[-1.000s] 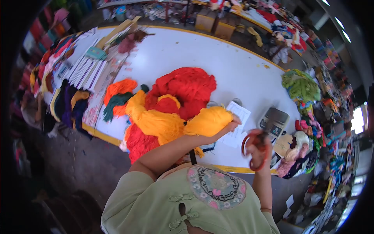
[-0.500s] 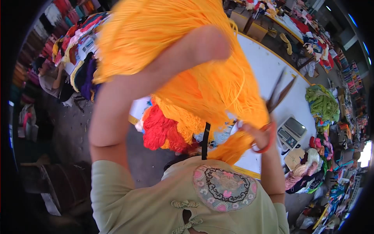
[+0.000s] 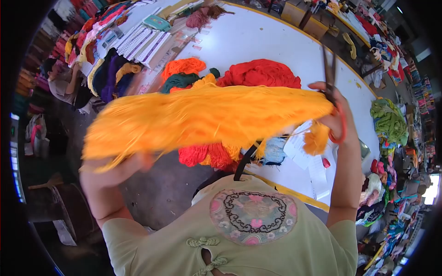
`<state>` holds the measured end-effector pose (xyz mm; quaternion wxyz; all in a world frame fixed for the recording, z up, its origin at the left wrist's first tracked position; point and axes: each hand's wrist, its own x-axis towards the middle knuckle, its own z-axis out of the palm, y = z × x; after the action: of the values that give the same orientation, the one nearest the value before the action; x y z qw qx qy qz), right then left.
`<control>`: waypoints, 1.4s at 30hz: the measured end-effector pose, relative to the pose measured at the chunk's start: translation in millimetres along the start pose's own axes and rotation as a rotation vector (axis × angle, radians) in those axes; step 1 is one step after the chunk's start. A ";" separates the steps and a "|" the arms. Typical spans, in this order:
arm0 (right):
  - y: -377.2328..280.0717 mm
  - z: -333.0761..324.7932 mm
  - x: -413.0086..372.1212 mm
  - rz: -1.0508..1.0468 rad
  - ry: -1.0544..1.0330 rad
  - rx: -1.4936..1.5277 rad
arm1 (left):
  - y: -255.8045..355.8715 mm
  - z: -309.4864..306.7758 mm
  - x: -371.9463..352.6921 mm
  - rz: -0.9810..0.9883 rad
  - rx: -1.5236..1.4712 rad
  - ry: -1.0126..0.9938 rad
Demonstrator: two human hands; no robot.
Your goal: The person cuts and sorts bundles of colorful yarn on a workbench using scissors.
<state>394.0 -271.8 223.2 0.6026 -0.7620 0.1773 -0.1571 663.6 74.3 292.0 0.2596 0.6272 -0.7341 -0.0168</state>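
A long hank of orange-yellow yarn point(image 3: 212, 115) stretches sideways above the table, blurred at its left end. My right hand point(image 3: 340, 115) grips its right end. The same hand holds scissors point(image 3: 329, 73) with red handles, their dark blades pointing up and slightly apart. A short tuft of the yarn point(image 3: 316, 138) hangs below that hand. My left hand point(image 3: 138, 163) is under the hank's left part, smeared by motion, its fingers mostly hidden by the strands. Beneath the hank, red yarn point(image 3: 260, 73) and orange yarn point(image 3: 184, 68) lie on the white table point(image 3: 271, 27).
Dark green yarn point(image 3: 179, 82), light blue yarn point(image 3: 275, 152) and papers point(image 3: 301, 147) are on the table. Green yarn point(image 3: 389, 119) is piled at the right. Boxes and strips point(image 3: 142, 43) stand at the back left. Another person point(image 3: 62, 83) sits at the far left.
The yarn has come down from a wide raised fan to a sideways stretch. My left hand has moved down and left; my right hand, with the scissors, has moved up and right.
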 end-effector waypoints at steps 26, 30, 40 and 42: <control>277.8 95.3 -289.1 0.645 0.974 0.264 | -156.2 333.1 190.1 -0.515 -0.381 -0.065; 281.9 68.4 -296.4 0.646 0.924 0.275 | -165.5 436.0 263.2 -0.737 0.197 -0.390; 298.6 10.7 -308.3 0.722 0.905 0.260 | -268.6 451.0 316.6 -0.585 0.229 -0.354; 307.3 3.8 -305.3 0.711 0.891 0.267 | -259.6 403.9 346.2 -0.658 0.112 -0.294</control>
<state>99.8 -193.0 -84.9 0.5765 -0.4336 0.6371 -0.2716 710.7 -424.3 -23.5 0.0973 0.8339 -0.5224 -0.1490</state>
